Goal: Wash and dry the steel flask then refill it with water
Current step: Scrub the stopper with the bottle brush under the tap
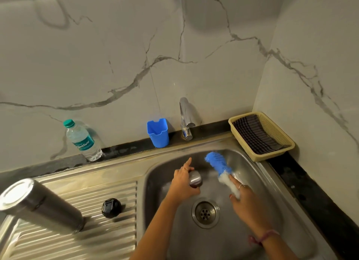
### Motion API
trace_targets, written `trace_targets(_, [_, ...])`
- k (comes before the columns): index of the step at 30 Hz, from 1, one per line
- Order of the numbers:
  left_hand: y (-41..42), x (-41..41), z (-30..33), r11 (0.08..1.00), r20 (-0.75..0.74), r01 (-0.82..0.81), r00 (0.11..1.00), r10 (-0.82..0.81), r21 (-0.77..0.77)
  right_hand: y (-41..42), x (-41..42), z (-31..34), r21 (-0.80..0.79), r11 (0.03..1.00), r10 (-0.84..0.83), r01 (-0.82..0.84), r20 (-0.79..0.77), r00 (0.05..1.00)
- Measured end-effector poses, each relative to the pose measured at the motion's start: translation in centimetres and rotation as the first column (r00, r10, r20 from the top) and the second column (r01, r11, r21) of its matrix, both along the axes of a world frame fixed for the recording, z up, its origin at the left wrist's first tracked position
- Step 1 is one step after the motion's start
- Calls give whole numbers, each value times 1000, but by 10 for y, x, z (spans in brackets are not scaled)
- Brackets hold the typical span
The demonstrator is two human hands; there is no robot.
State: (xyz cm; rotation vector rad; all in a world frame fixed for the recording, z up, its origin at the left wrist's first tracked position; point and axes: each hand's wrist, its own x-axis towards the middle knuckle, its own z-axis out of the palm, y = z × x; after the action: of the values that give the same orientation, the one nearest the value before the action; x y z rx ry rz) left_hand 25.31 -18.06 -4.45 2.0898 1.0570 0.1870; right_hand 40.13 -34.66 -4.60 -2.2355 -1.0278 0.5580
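Currently mid-wash, judging by layout: steel flask [41, 204] standing inverted on the ribbed drainboard [108, 238], base up, well apart from both hands; black inner stopper [111, 208] just beside it on the ribs. Left hand [183, 184] over the sink basin [258, 178], fingers [188, 163] curled round a small steel cap [196, 179], index finger extended and pointing away. Right hand [246, 203] gripping the white handle end of a blue bottle brush [218, 163], bristle head raised toward the tap [186, 120], clear of the cap. Tap apparently not running; no stream visible. Risks from here: wet, possibly soapy cap slipping from a partial grip (index finger off it) and dropping toward the drain [205, 213]; probably too large to pass, but liable to dent or clatter. Inverted flask tall on an uneven ribbed surface, so liable to topple if a forearm sweeps left when reaching for it. Stopper round, could roll along the grooves into the basin. Drying still ahead: striped cloth [254, 135] lying in the beige basket [279, 151] on the worktop [303, 189] at the far right, well apart from the flask. Plastic water bottle [81, 141] and blue cup [157, 132] along the back ledge, untouched.
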Motion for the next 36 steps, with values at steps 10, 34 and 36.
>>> trace_targets(10, [-45, -35, -2, 979, -252, 83, 967, -34, 186, -34, -12, 14, -219, 966, 190, -135, 255, 948])
trace_targets(34, [-91, -80, 22, 906, 385, -420, 846, 370, 53, -32, -43, 47, 164, 943, 87, -290, 719, 690])
trace_targets(36, [-94, -84, 25, 890, 443, -456, 791, 421, -32, -29, -46, 44, 165, 941, 84, -297, 733, 675])
